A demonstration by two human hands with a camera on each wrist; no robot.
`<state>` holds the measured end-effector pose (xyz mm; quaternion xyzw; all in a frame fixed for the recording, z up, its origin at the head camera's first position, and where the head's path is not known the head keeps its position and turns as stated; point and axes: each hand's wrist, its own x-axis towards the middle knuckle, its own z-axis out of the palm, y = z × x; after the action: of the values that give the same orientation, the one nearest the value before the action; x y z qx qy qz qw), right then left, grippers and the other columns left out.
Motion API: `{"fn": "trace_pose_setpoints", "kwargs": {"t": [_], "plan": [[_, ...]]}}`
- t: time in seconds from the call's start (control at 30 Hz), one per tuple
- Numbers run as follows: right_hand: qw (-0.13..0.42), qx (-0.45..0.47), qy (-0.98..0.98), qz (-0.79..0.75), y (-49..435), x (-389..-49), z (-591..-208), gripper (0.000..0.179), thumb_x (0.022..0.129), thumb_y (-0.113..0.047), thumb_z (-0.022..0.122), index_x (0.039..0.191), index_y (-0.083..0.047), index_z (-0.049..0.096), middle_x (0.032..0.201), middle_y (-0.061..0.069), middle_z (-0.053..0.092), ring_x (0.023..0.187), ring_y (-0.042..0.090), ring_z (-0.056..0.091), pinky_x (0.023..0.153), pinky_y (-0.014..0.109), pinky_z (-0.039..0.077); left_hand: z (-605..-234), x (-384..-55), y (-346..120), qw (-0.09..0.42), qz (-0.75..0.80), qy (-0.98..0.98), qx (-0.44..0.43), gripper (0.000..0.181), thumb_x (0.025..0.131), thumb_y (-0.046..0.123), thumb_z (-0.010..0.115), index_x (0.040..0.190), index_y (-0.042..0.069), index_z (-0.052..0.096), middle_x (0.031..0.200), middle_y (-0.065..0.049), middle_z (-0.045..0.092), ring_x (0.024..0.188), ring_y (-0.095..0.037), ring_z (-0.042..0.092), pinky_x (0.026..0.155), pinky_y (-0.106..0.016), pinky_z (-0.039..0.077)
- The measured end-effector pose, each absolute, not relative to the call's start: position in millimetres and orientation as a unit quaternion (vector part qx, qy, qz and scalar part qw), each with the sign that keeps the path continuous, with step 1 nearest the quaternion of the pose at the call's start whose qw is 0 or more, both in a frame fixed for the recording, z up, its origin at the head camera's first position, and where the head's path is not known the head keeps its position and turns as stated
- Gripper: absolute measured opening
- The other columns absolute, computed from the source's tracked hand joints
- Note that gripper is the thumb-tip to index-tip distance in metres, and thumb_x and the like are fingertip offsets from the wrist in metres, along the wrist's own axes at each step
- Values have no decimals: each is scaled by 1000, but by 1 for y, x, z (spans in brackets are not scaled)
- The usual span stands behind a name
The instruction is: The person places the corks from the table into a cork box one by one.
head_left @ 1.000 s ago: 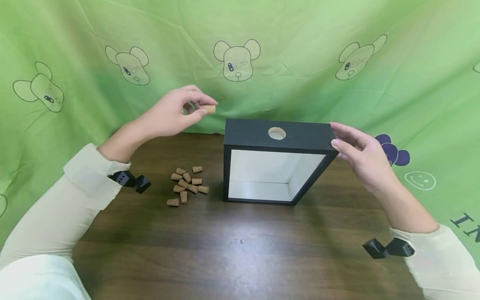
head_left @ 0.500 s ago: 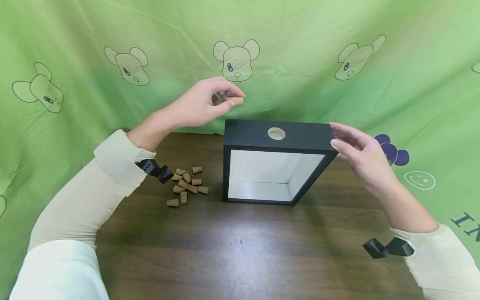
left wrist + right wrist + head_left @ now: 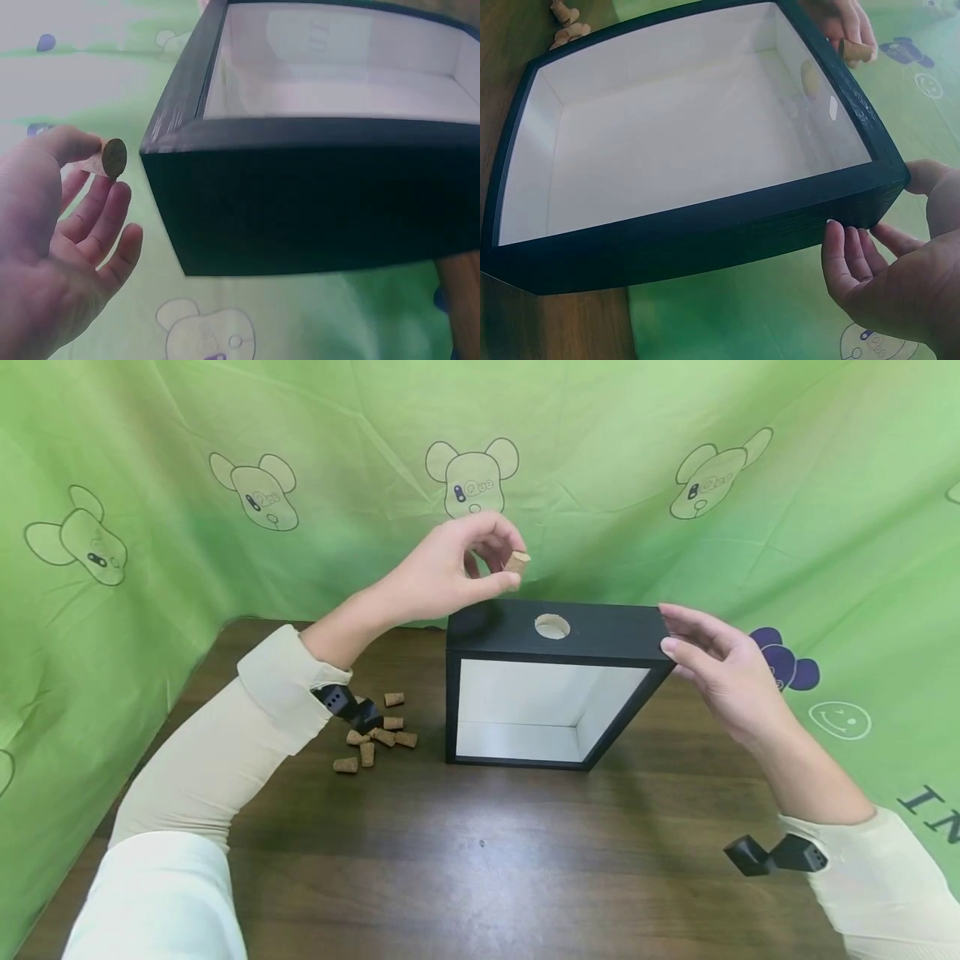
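In the head view my left hand (image 3: 457, 568) pinches a cork stopper (image 3: 517, 562) between thumb and fingers, above and behind the left part of the box's top. The black shadow box (image 3: 495, 627) stands upright with a round hole (image 3: 552, 627) in its top face. Its front looks glazed and its inside is white. My right hand (image 3: 723, 668) grips the top right corner, thumb at the front and fingers behind. In the left wrist view the cork's round end (image 3: 115, 157) shows beside the box. The right wrist view shows right fingertips (image 3: 836, 259) touching the box's side.
Several loose corks (image 3: 383, 737) lie on the brown wooden table (image 3: 420, 860) left of the box, some hidden by the left wrist camera (image 3: 348, 708). A green curtain (image 3: 585, 485) with bear prints hangs close behind the box.
My left hand has moved right with the cork, from left of the box to over its top, and the cork is now tilted more upright. The right hand and box look unmoved.
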<state>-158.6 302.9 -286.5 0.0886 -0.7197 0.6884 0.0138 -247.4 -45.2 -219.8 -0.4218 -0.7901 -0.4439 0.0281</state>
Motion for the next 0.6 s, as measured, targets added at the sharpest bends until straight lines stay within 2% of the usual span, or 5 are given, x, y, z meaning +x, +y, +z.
{"fn": "trace_pose_setpoints", "kwargs": {"t": [0.3, 0.6], "plan": [[15, 91, -722, 686, 303, -160, -287, 45, 100, -1, 63, 143, -12, 59, 129, 0, 56, 109, 7, 56, 82, 14, 51, -228, -248, -28, 38, -458, -784, -418, 25, 92, 12, 78, 115, 8, 67, 101, 3, 73, 92, -5, 64, 74, -29, 48], [18, 88, -725, 683, 305, -161, -288, 44, 99, -1, 63, 142, -13, 61, 126, 0, 56, 106, 6, 56, 81, 14, 51, -233, -247, -16, 21, -454, -779, -433, 25, 90, 15, 80, 111, 9, 68, 98, 5, 76, 90, -5, 66, 72, -28, 48]]}}
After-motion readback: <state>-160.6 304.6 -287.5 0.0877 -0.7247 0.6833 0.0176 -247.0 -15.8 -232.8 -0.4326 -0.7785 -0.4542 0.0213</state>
